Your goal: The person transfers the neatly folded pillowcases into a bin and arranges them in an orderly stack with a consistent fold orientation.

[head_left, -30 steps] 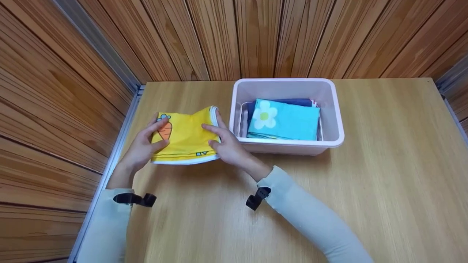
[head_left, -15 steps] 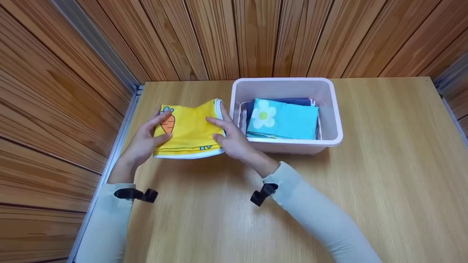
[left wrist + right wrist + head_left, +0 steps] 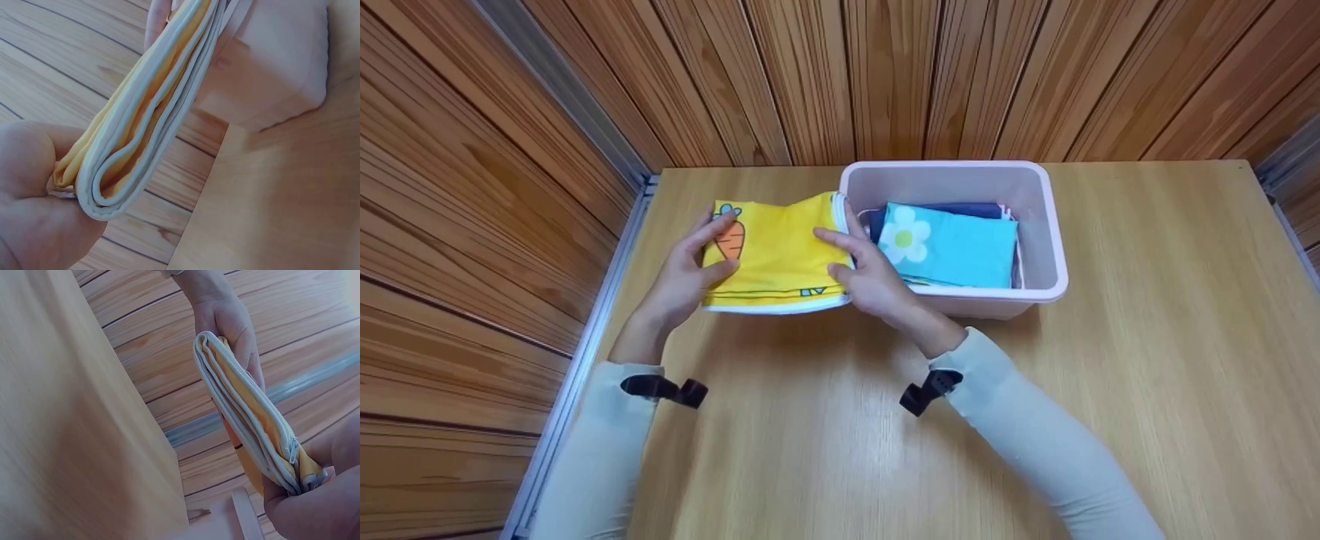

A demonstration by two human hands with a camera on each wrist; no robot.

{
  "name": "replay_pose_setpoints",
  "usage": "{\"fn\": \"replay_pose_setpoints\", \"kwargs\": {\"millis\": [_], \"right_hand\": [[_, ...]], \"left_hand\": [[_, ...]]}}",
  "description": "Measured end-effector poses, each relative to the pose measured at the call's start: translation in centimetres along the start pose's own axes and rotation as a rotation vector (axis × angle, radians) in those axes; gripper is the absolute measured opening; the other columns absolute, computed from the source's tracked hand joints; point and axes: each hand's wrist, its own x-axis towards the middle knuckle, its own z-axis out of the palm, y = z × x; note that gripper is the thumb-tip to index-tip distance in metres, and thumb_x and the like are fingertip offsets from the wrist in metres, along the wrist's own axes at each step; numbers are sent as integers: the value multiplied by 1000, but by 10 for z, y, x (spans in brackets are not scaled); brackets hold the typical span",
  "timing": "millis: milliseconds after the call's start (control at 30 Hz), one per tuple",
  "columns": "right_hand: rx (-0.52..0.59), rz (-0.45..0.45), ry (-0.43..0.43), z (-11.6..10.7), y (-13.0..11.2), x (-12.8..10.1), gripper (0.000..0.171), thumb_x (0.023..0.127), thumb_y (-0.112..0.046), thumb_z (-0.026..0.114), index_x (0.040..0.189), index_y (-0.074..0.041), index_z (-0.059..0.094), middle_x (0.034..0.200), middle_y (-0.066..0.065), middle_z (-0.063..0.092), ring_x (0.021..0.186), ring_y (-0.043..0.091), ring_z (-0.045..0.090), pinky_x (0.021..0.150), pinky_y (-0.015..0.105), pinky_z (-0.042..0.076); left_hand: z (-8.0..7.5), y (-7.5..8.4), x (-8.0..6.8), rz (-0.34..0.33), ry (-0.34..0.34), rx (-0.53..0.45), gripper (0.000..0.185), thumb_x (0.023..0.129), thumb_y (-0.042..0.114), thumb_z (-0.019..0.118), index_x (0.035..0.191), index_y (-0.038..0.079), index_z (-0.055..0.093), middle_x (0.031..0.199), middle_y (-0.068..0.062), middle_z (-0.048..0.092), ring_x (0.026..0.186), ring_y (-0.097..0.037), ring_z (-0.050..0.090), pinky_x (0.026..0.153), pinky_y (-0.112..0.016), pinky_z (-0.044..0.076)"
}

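A folded yellow cloth (image 3: 780, 247) with a carrot print and white edging is held above the table between both hands. The left hand (image 3: 679, 281) grips its left end, thumb on top and the other fingers partly behind. At the right end the right hand (image 3: 877, 277) pinches it, close by the box's left rim. Layered folds of the yellow cloth (image 3: 140, 118) show edge-on in the left wrist view. A small zipper pull (image 3: 293, 450) hangs at the cloth's edge in the right wrist view.
A pale pink plastic box (image 3: 1054, 255) stands at the back of the wooden table (image 3: 1155, 300). Inside lies a folded turquoise cloth (image 3: 960, 247) with a flower, over a dark blue cloth (image 3: 960, 208). Wood-panelled walls (image 3: 892, 82) rise behind and to the left.
Both hands have carried the yellow cloth to the right and slightly toward the back, so its right end now overlaps the box's left rim in view. The box and its cloths have stayed put.
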Motion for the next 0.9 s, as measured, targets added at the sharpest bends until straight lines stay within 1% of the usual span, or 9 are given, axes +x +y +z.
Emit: {"fn": "replay_pose_setpoints", "kwargs": {"millis": [100, 167, 233, 367, 467, 600, 767, 800, 900], "right_hand": [[94, 43, 8, -7, -1, -2, 60, 101, 3, 55, 155, -21, 46, 168, -22, -4, 143, 17, 39, 97, 29, 54], [139, 69, 19, -12, -2, -3, 62, 100, 3, 55, 155, -25, 46, 167, -23, -2, 133, 16, 49, 96, 31, 55], [142, 74, 32, -17, -3, -4, 63, 100, 3, 55, 155, -26, 46, 168, -23, 0, 137, 16, 46, 97, 30, 54], [40, 48, 50, -28, -2, -8, 59, 100, 3, 55, 153, -24, 48, 167, -26, -4, 151, 13, 20, 101, 26, 50], [-20, 32, 48, -36, -2, -9, 57, 101, 2, 54, 153, -22, 48, 167, -26, -7, 153, 13, 13, 101, 25, 49], [-47, 26, 47, -49, -3, -11, 56, 101, 1, 54, 153, -20, 48, 169, -20, -8, 150, 16, 25, 99, 24, 51], [-107, 15, 49, -65, -2, -12, 55, 102, 3, 51, 153, -17, 48, 171, -11, -8, 151, 16, 21, 96, 21, 51], [-115, 18, 50, -68, -2, -12, 55, 102, 3, 51, 153, -16, 47, 171, -11, -8, 152, 15, 17, 97, 20, 51], [-112, 43, 55, -76, -3, -12, 55, 103, 1, 50, 154, -18, 47, 170, -14, -9, 152, 15, 19, 99, 21, 49]], "left_hand": [[6, 3, 4, 21, 1, -5, 65, 99, -4, 59, 157, 18, 41, 172, 5, 2, 157, -18, 1, 124, -35, 19], [11, 6, 7, 21, 0, 0, 65, 99, -5, 59, 157, 19, 42, 172, 6, 2, 157, -17, 1, 124, -34, 18], [15, 8, 9, 29, 1, -7, 65, 99, -5, 58, 156, 19, 42, 172, 6, 2, 157, -17, 0, 124, -33, 18], [25, 10, 16, 38, 11, -34, 64, 98, -7, 57, 155, 19, 44, 172, 5, 3, 157, -16, 2, 124, -31, 17], [33, 11, 20, 39, 17, -44, 64, 98, -8, 56, 155, 19, 45, 172, 6, 3, 157, -15, 3, 124, -31, 16], [43, 14, 26, 41, 7, -44, 63, 99, -7, 56, 155, 20, 45, 171, 6, 3, 157, -16, 3, 124, -30, 15], [54, 18, 34, 66, -18, -69, 65, 97, -10, 56, 155, 17, 44, 172, 1, 3, 157, -18, 2, 124, -30, 14], [57, 19, 36, 63, -19, -73, 65, 97, -10, 56, 155, 17, 45, 172, 1, 3, 157, -18, 2, 124, -30, 14], [65, 21, 41, 43, -10, -75, 65, 98, -8, 56, 155, 20, 45, 172, 3, 4, 157, -18, 2, 124, -31, 13]]}}
